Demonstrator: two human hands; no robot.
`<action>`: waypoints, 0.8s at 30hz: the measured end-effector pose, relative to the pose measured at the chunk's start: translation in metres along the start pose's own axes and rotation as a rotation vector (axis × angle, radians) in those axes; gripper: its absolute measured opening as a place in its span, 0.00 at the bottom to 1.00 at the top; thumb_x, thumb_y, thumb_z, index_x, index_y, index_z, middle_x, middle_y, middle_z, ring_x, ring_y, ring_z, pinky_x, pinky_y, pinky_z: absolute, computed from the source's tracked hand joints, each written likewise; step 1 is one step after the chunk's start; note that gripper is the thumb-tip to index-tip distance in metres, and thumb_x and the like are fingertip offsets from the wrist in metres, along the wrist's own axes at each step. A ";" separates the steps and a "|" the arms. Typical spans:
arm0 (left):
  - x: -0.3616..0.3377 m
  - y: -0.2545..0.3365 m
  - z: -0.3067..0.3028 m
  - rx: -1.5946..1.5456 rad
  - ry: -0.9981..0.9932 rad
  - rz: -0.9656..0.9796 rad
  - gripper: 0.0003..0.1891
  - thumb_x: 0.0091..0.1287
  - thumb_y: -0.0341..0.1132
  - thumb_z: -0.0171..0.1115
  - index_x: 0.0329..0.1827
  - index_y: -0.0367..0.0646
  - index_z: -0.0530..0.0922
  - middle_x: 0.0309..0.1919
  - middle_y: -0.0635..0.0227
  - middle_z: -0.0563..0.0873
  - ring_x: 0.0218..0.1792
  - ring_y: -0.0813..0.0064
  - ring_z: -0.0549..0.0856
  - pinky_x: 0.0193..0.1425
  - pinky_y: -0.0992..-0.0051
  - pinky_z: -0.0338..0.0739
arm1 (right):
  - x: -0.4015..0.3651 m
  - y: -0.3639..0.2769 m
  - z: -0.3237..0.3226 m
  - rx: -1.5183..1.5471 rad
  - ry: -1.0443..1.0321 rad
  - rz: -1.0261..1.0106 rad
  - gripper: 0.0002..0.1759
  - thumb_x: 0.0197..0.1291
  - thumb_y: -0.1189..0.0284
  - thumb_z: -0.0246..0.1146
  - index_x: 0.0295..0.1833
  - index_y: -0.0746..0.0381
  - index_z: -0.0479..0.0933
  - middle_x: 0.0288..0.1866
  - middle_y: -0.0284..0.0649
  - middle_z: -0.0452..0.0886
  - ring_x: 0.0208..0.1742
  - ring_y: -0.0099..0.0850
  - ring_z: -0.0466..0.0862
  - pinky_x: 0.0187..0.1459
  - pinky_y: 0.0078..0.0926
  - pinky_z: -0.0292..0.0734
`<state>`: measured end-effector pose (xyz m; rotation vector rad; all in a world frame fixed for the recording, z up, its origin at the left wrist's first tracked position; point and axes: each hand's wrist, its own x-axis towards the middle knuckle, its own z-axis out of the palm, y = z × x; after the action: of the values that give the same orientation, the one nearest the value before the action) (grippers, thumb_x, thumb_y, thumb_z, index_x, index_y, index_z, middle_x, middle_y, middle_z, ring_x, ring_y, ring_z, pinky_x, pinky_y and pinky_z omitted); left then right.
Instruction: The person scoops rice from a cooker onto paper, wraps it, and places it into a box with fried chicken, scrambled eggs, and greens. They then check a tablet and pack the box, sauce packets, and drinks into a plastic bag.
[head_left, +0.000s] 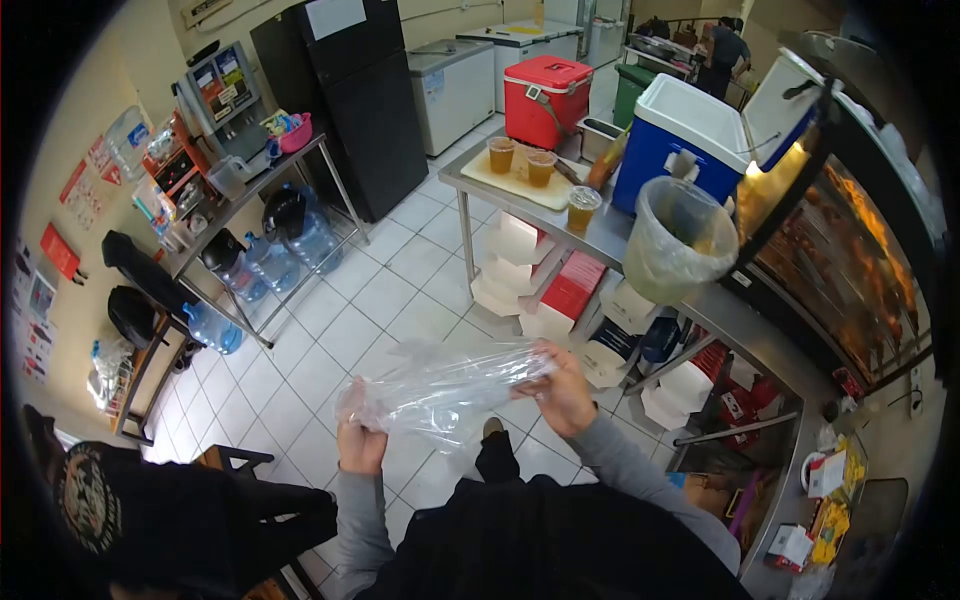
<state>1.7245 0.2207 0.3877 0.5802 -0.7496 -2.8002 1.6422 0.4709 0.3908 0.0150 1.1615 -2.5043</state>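
Note:
A clear plastic bag is stretched sideways in front of my body, above the tiled floor. My left hand is closed on its left end, with the plastic covering the fingertips. At the other end, my right hand grips the bag between thumb and fingers. Beyond my hands stands a steel table with a cutting board. Cups of amber drink stand on the board, and another cup is at the table's near edge.
A blue cooler, a red cooler and a plastic-lined bucket are on the table. Cartons fill the shelf below. At right is a lit glass cabinet. A person in black sits at lower left; another person stands far back.

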 end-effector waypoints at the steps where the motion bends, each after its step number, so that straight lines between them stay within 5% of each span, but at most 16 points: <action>1: 0.003 0.008 0.007 0.070 -0.105 0.022 0.03 0.67 0.31 0.54 0.37 0.42 0.72 0.29 0.66 0.78 0.27 0.75 0.78 0.28 0.78 0.72 | 0.013 -0.017 -0.002 0.072 -0.096 -0.003 0.07 0.67 0.71 0.50 0.37 0.60 0.72 0.30 0.35 0.76 0.24 0.28 0.76 0.27 0.29 0.74; 3: 0.025 0.017 0.045 0.258 -0.212 0.102 0.08 0.67 0.31 0.53 0.29 0.43 0.70 0.22 0.71 0.74 0.19 0.80 0.74 0.19 0.80 0.66 | 0.041 -0.062 -0.009 0.188 -0.286 -0.021 0.10 0.69 0.68 0.50 0.36 0.59 0.71 0.27 0.33 0.74 0.23 0.26 0.75 0.25 0.25 0.72; 5: 0.060 0.016 0.096 0.532 -0.199 0.221 0.14 0.68 0.32 0.54 0.22 0.45 0.67 0.17 0.76 0.68 0.15 0.84 0.68 0.14 0.81 0.58 | 0.058 -0.108 -0.001 0.072 -0.178 -0.122 0.11 0.69 0.67 0.50 0.34 0.58 0.70 0.26 0.32 0.72 0.22 0.24 0.73 0.25 0.23 0.70; 6: 0.088 0.015 0.109 0.527 -0.195 0.127 0.16 0.67 0.30 0.53 0.18 0.44 0.66 0.15 0.76 0.67 0.14 0.85 0.68 0.15 0.81 0.60 | 0.071 -0.122 0.002 0.017 -0.123 -0.181 0.12 0.70 0.66 0.50 0.33 0.58 0.70 0.25 0.31 0.71 0.22 0.23 0.72 0.25 0.21 0.69; 9: 0.177 -0.010 0.148 0.503 -0.325 0.234 0.11 0.68 0.31 0.53 0.25 0.43 0.70 0.20 0.73 0.71 0.21 0.81 0.74 0.23 0.81 0.68 | 0.135 -0.125 -0.006 -0.159 0.406 -0.593 0.12 0.70 0.66 0.50 0.33 0.58 0.70 0.25 0.29 0.70 0.25 0.19 0.71 0.28 0.18 0.69; 10: 0.212 -0.025 0.165 0.337 -0.337 0.152 0.06 0.68 0.36 0.54 0.36 0.43 0.71 0.30 0.71 0.76 0.29 0.77 0.77 0.34 0.76 0.72 | 0.161 -0.121 -0.019 -0.276 0.384 -0.837 0.09 0.66 0.68 0.55 0.35 0.61 0.72 0.27 0.29 0.72 0.28 0.18 0.72 0.32 0.15 0.69; 11: 0.241 -0.042 0.171 0.188 -0.327 0.060 0.12 0.69 0.41 0.54 0.48 0.43 0.73 0.41 0.68 0.80 0.37 0.72 0.80 0.46 0.72 0.75 | 0.185 -0.119 -0.033 -0.501 0.356 -0.823 0.07 0.64 0.70 0.56 0.37 0.63 0.74 0.29 0.31 0.75 0.28 0.20 0.74 0.33 0.17 0.71; 13: 0.300 -0.085 0.139 0.233 -0.441 -0.203 0.16 0.69 0.42 0.54 0.53 0.39 0.72 0.45 0.65 0.80 0.42 0.68 0.80 0.53 0.67 0.74 | 0.234 -0.121 -0.061 -0.937 0.277 -0.764 0.07 0.60 0.75 0.57 0.41 0.65 0.77 0.33 0.34 0.80 0.30 0.24 0.78 0.34 0.22 0.75; 16: 0.334 -0.101 0.167 0.081 -0.384 -0.635 0.19 0.67 0.38 0.56 0.57 0.38 0.70 0.51 0.62 0.78 0.49 0.64 0.79 0.60 0.62 0.72 | 0.277 -0.114 -0.093 -1.189 -0.023 -0.361 0.09 0.56 0.77 0.59 0.42 0.67 0.78 0.35 0.36 0.81 0.34 0.25 0.80 0.37 0.22 0.76; 20: 0.354 -0.071 0.186 0.483 -0.330 -0.540 0.22 0.59 0.25 0.61 0.57 0.41 0.70 0.49 0.61 0.78 0.50 0.64 0.79 0.55 0.64 0.76 | 0.297 -0.169 -0.093 -0.356 0.172 -0.139 0.08 0.54 0.79 0.59 0.39 0.68 0.79 0.36 0.38 0.80 0.36 0.24 0.79 0.37 0.22 0.75; 22: 0.374 -0.045 0.161 1.273 -0.698 0.001 0.18 0.60 0.25 0.61 0.54 0.37 0.72 0.46 0.60 0.79 0.47 0.68 0.80 0.50 0.71 0.77 | 0.305 -0.185 -0.076 -0.455 0.278 -0.426 0.06 0.57 0.78 0.57 0.37 0.67 0.79 0.34 0.36 0.79 0.32 0.22 0.78 0.33 0.20 0.73; 24: 0.387 -0.020 0.172 1.049 -0.811 0.093 0.15 0.61 0.27 0.60 0.50 0.35 0.75 0.43 0.60 0.80 0.45 0.72 0.81 0.46 0.77 0.76 | 0.307 -0.209 -0.073 -0.694 0.360 -0.825 0.06 0.60 0.76 0.58 0.33 0.66 0.77 0.28 0.32 0.77 0.29 0.18 0.75 0.29 0.17 0.69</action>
<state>1.3007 0.2075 0.3898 -0.5510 -2.3162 -2.2778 1.2747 0.5454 0.4451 -0.2539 2.5587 -2.6065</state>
